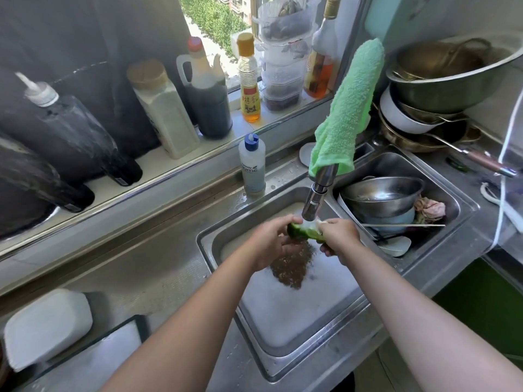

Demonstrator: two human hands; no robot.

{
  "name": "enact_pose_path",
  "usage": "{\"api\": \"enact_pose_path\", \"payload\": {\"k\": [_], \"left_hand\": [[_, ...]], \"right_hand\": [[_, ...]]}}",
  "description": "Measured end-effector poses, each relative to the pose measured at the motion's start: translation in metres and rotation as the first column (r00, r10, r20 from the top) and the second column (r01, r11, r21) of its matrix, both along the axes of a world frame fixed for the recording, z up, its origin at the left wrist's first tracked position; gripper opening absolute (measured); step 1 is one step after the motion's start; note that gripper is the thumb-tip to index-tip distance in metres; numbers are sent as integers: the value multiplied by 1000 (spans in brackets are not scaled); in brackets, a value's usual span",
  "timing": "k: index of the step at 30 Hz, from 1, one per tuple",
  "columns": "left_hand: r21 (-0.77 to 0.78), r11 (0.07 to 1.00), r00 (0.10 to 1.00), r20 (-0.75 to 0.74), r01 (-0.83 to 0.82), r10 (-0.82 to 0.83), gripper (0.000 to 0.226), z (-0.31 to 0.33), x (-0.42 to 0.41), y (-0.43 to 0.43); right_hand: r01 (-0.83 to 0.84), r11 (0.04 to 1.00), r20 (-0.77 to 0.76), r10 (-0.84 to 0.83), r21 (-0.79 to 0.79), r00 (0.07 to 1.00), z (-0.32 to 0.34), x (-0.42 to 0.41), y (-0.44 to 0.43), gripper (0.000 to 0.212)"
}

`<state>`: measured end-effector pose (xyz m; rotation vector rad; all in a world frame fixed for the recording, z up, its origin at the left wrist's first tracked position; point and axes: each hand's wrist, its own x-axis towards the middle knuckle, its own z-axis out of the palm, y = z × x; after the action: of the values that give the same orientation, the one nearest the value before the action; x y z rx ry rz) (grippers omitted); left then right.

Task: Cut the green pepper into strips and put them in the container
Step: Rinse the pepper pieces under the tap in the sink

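Both hands hold a green pepper (303,232) over the left sink basin (285,315), directly under the faucet head (315,198). My left hand (273,240) grips the pepper's left end. My right hand (341,236) grips its right end, fingers curled around it. Most of the pepper is hidden between the hands. A white rectangular container (46,328) stands on the counter at the lower left, beside a dark-rimmed cutting board (93,360).
A green towel (346,108) hangs over the faucet. The right basin (441,176) holds steel bowls, plates and chopsticks. A dish-soap bottle (252,164) stands behind the sink. Sauce bottles line the windowsill. Stacked pots sit at the far right. A strainer covers the drain.
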<state>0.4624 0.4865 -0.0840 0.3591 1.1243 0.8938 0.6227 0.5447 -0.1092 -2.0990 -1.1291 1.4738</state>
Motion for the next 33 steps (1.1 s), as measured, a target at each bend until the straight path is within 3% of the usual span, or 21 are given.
{"api": "enact_pose_path", "payload": {"k": [2, 6, 9, 11, 14, 16, 18, 20, 24, 26, 30, 33], "left_hand": [[34, 997, 995, -73, 64, -62, 22, 2, 2, 1], [83, 985, 897, -430, 154, -104, 20, 9, 10, 7], [-9, 990, 898, -419, 142, -133, 19, 15, 14, 13], [-80, 990, 908, -395, 120, -142, 22, 16, 13, 12], [-114, 990, 892, -435, 78, -120, 33, 13, 4, 8], [-124, 989, 829, -542, 83, -138, 39, 8, -7, 5], [-122, 988, 788, -597, 96, -150, 42, 4, -18, 5], [-102, 990, 788, -599, 99, -140, 39, 4, -25, 8], [-83, 993, 802, -586, 83, -116, 37, 6, -30, 16], [-82, 994, 814, -571, 70, -105, 35, 5, -30, 18], [-93, 995, 835, -542, 45, -89, 27, -1, -33, 17], [-110, 994, 845, -532, -5, -54, 29, -4, -35, 13]], "right_hand": [[-47, 987, 30, 52, -156, 998, 4, 5, 1, 17], [-215, 920, -43, 213, -328, 976, 14, 9, -1, 26], [-258, 898, -144, 220, -356, 965, 14, 10, -3, 37], [-267, 912, -125, 239, -311, 963, 13, 6, -1, 41], [-175, 981, -75, 169, -84, 983, 18, -3, 6, 21], [-151, 987, -126, 156, 46, 980, 23, -9, 18, 23], [-92, 995, -255, 101, 48, 962, 32, -16, 31, 32], [27, 1000, -398, -22, 6, 917, 39, -22, 43, 44], [161, 985, -581, -164, -56, 798, 65, -30, 57, 43], [228, 967, -681, -245, -117, 690, 84, -32, 59, 45], [327, 922, -765, -363, -210, 532, 99, -33, 74, 47], [322, 927, -793, -341, -193, 505, 94, -39, 78, 47]]}}
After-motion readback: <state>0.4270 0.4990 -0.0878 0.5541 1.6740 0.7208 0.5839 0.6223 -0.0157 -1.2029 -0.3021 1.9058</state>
